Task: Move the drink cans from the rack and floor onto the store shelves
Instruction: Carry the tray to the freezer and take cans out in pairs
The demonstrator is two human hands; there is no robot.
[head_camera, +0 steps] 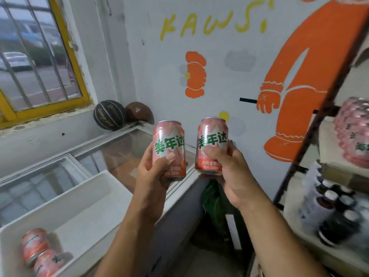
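Two spare cans (35, 244) lie in the white tub (79, 212) at lower left, much of its floor bare. The left hand (151, 176) grips one upright pink can (169, 148) and the right hand (227, 172) grips a second can (211, 144), with a gap between them, above the freezer lid (111, 148) edge. To the right, the metal shelf (302, 154) carries wrapped cans (353, 132) and dark bottles (335, 212). A painted wall (219, 76) stands behind.

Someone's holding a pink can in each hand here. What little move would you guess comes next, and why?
Probably a swing to the right to set both on the shelf. The left hand grips one pink can, the right hand the other can, both near upright in mid-air, and that shelf already holds a wrapped pack of similar cans.
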